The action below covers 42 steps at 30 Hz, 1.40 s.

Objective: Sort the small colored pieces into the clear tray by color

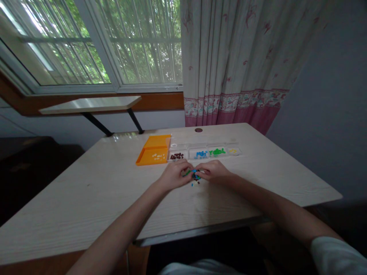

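Across the pale desk (86, 206), left hand (175, 175) and right hand (216, 172) pinch a multicoloured cluster (196, 175) between closed fingertips, seemingly part-built, with many loose pieces (217, 152) left in the clear tray (191, 153) beyond

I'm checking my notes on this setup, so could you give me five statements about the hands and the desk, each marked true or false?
1. The fingers of the left hand and right hand meet at a small multicoloured cluster. True.
2. The blue pieces lie between the brown pieces and the green pieces. True.
3. The yellow pieces lie to the left of the brown pieces. False: they lie to the right of the green pieces.
4. Pale pieces lie in the orange case. True.
5. The orange case is shut. False: it lies open on the desk.
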Available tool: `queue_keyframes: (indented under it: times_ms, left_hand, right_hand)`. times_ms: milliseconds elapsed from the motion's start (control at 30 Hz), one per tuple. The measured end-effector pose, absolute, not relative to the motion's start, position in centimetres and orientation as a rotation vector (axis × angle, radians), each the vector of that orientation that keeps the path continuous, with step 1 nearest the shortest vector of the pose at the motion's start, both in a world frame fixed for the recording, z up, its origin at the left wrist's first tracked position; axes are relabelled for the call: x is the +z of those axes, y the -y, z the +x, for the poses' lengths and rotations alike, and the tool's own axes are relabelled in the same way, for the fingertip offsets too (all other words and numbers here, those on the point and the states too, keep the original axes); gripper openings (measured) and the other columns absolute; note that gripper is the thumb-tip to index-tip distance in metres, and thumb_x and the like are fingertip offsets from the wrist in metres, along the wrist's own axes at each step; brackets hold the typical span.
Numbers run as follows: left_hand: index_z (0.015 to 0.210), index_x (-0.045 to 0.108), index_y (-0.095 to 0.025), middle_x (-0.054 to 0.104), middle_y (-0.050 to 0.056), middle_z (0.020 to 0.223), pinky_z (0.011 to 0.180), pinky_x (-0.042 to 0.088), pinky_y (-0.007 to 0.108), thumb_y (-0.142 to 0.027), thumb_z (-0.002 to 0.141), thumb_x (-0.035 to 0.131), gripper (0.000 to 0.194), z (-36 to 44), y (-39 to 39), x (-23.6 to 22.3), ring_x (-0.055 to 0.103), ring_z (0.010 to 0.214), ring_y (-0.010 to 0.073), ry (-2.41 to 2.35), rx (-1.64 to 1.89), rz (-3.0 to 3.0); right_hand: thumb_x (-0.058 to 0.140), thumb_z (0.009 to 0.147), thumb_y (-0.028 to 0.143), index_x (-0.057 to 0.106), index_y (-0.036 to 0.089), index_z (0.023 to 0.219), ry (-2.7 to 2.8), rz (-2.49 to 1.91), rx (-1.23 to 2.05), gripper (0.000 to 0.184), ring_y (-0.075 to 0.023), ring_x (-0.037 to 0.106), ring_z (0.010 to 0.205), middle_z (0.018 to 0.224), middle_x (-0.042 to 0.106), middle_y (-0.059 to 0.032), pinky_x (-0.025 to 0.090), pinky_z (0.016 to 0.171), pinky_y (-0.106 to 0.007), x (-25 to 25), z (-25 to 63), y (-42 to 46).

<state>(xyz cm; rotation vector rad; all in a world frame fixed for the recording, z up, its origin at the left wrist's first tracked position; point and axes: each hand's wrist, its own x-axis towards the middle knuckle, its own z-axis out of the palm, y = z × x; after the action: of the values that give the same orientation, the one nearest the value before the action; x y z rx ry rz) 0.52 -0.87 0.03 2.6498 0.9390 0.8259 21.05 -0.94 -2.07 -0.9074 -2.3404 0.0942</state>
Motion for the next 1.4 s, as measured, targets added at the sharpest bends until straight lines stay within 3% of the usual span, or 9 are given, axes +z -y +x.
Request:
queue_keyframes:
  times_ms: [367,633,1033,1400]
  left_hand:
    - [0.082,0.064,-0.016,0.055,-0.001,0.063,0.052,0.032,0.018,-0.033,0.072,0.058,0.021,0.0,0.7,0.9,0.046,0.054,0.0088,-0.831,0.38,2.552]
    - [0.084,0.066,-0.02,0.06,0.0,0.071,0.055,0.035,0.018,-0.018,0.071,0.057,0.017,0.5,1.1,0.3,0.052,0.06,0.0096,-0.767,0.246,2.585]
    - [0.079,0.065,-0.018,0.06,0.0,0.071,0.056,0.036,0.016,-0.015,0.073,0.052,0.015,0.4,1.2,0.9,0.052,0.06,0.0092,-0.762,0.25,2.603]
    - [0.079,0.064,-0.016,0.054,0.0,0.063,0.054,0.033,0.018,-0.021,0.076,0.053,0.012,0.2,0.5,0.5,0.047,0.057,0.0091,-0.846,0.495,2.487]
  right_hand:
    - [0.049,0.082,0.037,0.068,0.018,0.086,2.104,-1.004,-0.126,0.027,-0.0071,0.047,0.045,0.046,0.053,0.0028,0.035,0.052,-0.017,-0.5,23.6,-0.2]
    - [0.049,0.083,0.037,0.068,0.017,0.085,2.024,-0.912,-0.245,0.027,-0.007,0.046,0.044,0.046,0.052,0.0023,0.037,0.052,-0.017,-0.3,23.8,-0.3]
    - [0.05,0.082,0.035,0.068,0.017,0.085,2.004,-0.917,-0.251,0.025,-0.0068,0.047,0.044,0.046,0.052,0.0027,0.036,0.051,-0.017,-0.1,23.9,-0.2]
    - [0.051,0.079,0.036,0.066,0.021,0.086,2.02,-1.455,-0.05,0.023,-0.0119,0.054,0.054,0.061,0.062,0.0001,0.033,0.05,-0.02,-1.3,24.1,-1.9]
